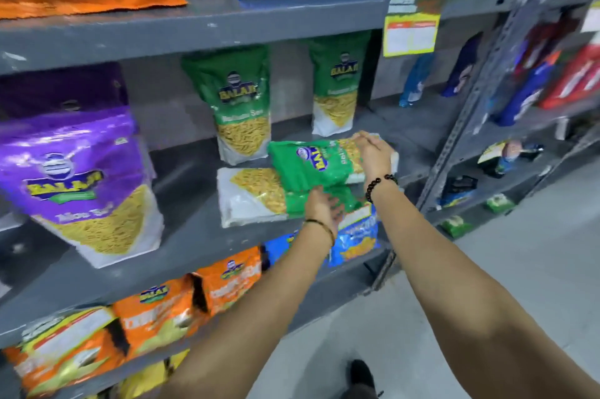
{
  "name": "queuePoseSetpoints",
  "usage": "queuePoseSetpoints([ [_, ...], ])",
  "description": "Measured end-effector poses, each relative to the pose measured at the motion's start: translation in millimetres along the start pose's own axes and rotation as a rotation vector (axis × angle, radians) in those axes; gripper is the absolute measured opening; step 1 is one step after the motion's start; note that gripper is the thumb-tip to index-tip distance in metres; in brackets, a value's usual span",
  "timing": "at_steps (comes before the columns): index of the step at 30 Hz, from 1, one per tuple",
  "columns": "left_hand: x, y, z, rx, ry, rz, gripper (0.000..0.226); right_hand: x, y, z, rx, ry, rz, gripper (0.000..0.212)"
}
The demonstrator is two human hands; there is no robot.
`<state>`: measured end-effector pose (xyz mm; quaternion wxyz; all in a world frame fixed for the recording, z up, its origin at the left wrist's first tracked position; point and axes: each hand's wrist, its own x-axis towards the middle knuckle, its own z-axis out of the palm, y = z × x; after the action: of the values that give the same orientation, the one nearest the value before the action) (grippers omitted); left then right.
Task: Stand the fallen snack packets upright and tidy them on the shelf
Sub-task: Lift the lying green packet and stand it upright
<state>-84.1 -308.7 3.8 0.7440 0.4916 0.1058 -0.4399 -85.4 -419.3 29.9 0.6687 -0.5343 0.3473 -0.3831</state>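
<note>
Centre-right of the frame, on the middle shelf (pixel 185 246), the top green packet (pixel 308 165) lies across a second fallen packet (pixel 253 194). The right hand (pixel 375 153) has its grip curled over the packet's far edge. The left hand (pixel 324 208) meets the near end, and I cannot tell its grip. Best to pivot the packet upright beside the standing green packets (pixel 240 113), with its base flat.

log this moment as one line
top green Balaji packet: lying | right hand: far end | left hand: near edge, grip unclear | lower green packet: flat beneath
</note>
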Motion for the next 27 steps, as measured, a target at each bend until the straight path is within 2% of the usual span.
queuePoseSetpoints([
  [1,7.6,-8.4,20.0,-0.045,0.014,-0.013,0.030,20.4,-0.4,-10.0,-0.071,-0.016,-0.031,0.012],
  [3,23.5,-22.6,53.5,-0.145,0.073,0.009,0.034,57.1,1.2,-28.2,-0.257,-0.086,-0.084,0.026],
  [6,49.5,-34.1,89.2,-0.349,0.161,0.088,0.042,101.6,1.1,-49.0,-0.501,-0.222,-0.085,0.032],
  [9,66.5,-37.3,106.7,-0.478,0.245,0.125,0.060,135.1,2.7,-61.8,-0.661,-0.318,-0.061,0.039],
  [12,74.4,-41.7,117.0,-0.487,0.248,0.123,0.072,155.3,7.8,-69.4,-0.626,-0.357,0.040,0.048],
  [14,81.4,-42.6,119.2,-0.503,0.306,0.153,0.077,165.2,13.0,-71.8,-0.619,-0.398,0.096,0.054],
  [19,94.3,-42.9,123.7,-0.532,0.380,0.197,0.083,178.7,24.1,-74.8,-0.601,-0.430,0.271,0.067],
  [25,99.3,-33.7,127.9,-0.495,0.440,0.179,0.085,184.3,36.6,-79.7,-0.429,-0.444,0.361,0.041],
  [27,101.8,-34.5,128.2,-0.494,0.430,0.183,0.085,181.5,32.8,-89.4,-0.341,-0.439,0.404,0.023],
])
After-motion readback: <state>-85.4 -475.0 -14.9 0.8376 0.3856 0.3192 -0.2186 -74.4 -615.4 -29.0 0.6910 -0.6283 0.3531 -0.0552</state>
